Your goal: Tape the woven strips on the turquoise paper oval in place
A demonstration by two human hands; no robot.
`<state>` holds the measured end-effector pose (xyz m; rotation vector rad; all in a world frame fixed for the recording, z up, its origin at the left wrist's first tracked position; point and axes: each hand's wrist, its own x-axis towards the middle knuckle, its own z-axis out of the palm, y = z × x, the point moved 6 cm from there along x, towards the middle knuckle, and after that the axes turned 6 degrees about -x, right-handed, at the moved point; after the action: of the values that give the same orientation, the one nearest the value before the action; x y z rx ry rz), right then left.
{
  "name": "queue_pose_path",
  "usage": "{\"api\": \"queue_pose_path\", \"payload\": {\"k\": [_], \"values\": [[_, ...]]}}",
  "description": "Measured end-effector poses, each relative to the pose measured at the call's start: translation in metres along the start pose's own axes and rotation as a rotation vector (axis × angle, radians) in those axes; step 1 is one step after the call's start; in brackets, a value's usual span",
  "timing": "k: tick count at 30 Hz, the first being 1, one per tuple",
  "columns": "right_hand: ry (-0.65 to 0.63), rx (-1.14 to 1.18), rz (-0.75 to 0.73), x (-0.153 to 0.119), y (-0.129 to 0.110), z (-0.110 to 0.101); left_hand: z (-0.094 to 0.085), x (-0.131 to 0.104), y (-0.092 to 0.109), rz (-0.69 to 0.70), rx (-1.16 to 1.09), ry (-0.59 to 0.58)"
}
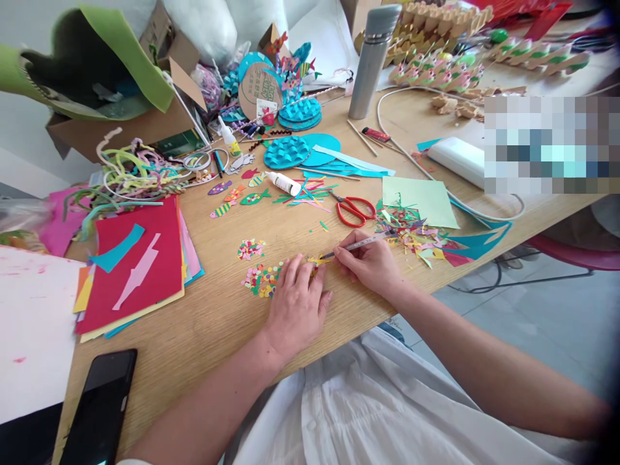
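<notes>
The near edge of the light wooden table point(213, 345) runs obliquely, rising to the right, with a white gathered garment point(358, 413) below it. A black phone point(99, 407) lies near left.

The left hand point(296, 303) rests palm down, fingers extended, its fingertips beside a small yellow paper piece point(317, 260); whether they press on it cannot be told. The right hand point(365, 261) is closed in a writing grip on a slim grey pen-shaped tool point(363, 242).

The yellow piece lies between the hands, nearer the left fingertips, just off the tool's tip. The tool's long axis slopes from upper right down to that tip, pointing leftward at the piece. The piece's own long axis is too obscured to establish.

Room for moving: round multicoloured paper dots point(261, 281) adjoin the left fingers, with a smaller confetti heap point(250, 248) beyond. Wood surface extends leftward to the red paper sheet point(167, 271) topping a stack. Mixed paper clippings point(411, 236) crowd the tool's rear end, limiting the right side.

Farther out, red-handled scissors point(357, 208) lie beyond the right hand; decorated paper fish point(254, 197) and a white plastic bottle point(285, 184) lie beyond the dots. A grey metal flask point(372, 64) stands upright at the back.
</notes>
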<state>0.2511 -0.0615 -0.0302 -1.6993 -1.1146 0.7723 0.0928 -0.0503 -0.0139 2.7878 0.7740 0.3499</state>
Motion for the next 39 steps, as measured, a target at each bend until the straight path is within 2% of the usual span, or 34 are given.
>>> {"api": "queue_pose_path", "payload": {"k": [39], "values": [[0.013,-0.032,-0.008,0.0005,-0.0001,0.0001,-0.0014,0.0002,0.0007,0.019,0.014,0.011]]}}
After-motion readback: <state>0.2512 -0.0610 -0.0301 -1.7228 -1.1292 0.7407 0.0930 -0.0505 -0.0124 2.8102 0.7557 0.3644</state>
